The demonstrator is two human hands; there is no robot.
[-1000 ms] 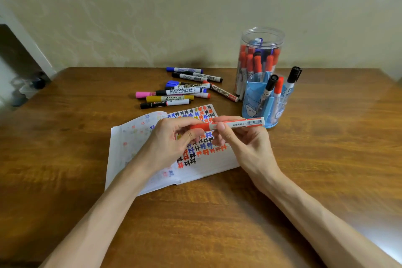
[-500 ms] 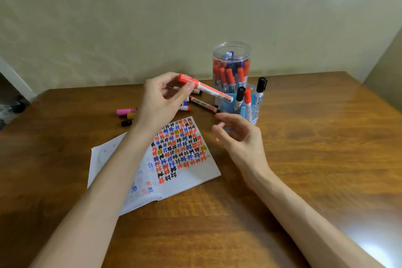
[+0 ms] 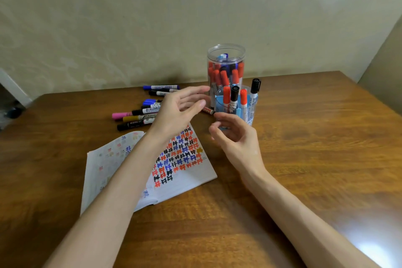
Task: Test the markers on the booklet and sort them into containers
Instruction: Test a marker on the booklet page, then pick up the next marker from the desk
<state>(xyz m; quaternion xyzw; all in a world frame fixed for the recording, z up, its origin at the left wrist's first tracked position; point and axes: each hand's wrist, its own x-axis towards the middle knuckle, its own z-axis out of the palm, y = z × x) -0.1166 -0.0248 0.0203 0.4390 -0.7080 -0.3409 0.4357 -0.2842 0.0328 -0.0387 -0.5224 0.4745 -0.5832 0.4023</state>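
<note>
Left hand [image 3: 176, 113] partly hides loose markers [image 3: 139, 116] — maybe 8 — behind booklet [image 3: 185, 178].

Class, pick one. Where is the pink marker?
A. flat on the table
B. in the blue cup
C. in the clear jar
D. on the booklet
A: the pink marker lies flat on the table beside the other loose markers, clear of the booklet, cup and jar.

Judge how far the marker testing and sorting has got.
Done: the booklet is covered in test marks, and the tall clear jar and blue cup both hold markers. In hand: nothing; the left hand and right hand hover empty. Left: several loose markers lie on the table behind the booklet.
</note>
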